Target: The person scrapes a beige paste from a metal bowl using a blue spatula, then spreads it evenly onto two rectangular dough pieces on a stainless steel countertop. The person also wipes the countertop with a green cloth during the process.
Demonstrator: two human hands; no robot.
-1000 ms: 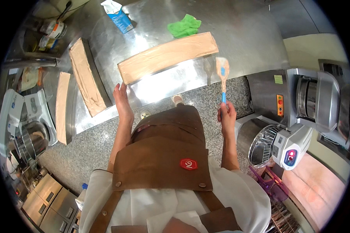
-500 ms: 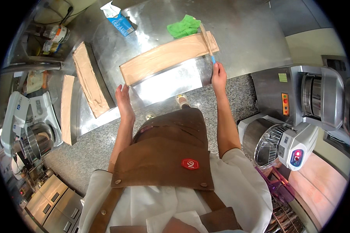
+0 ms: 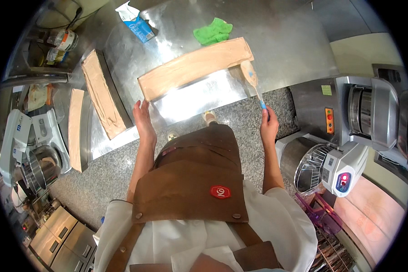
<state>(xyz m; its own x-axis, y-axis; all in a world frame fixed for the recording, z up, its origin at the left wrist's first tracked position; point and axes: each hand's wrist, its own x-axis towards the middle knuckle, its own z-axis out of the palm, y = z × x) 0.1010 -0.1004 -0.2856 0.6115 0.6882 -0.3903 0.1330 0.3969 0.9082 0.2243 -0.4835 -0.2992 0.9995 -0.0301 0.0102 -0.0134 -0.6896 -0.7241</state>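
Note:
My right hand [image 3: 269, 124] is closed round the handle of a spatula [image 3: 250, 74]. Its broad blade, coated in light brown cream, points up toward the near right corner of a long rectangular pan [image 3: 195, 64]. That pan is filled to the rim with the same smooth light brown mixture. At its near left corner my left hand [image 3: 144, 123] has its fingers stretched out; whether the fingertips touch the pan I cannot tell. Farther left lie a second filled pan [image 3: 103, 93], its surface more wrinkled, and a narrower filled pan [image 3: 75, 129] along the table's left part.
On the steel table [image 3: 281, 50] are a crumpled green cloth [image 3: 213, 31] and an opened blue and white carton [image 3: 138, 27]. A stand mixer [image 3: 36, 145] is at the left; a mixer with a wire guard [image 3: 317, 165] stands on the right. Jars [image 3: 64, 41] sit at the far left.
My right hand has moved right and toward me. The spatula, earlier across the pan's right end, now extends off its near right corner, blade face showing. My left hand has barely moved.

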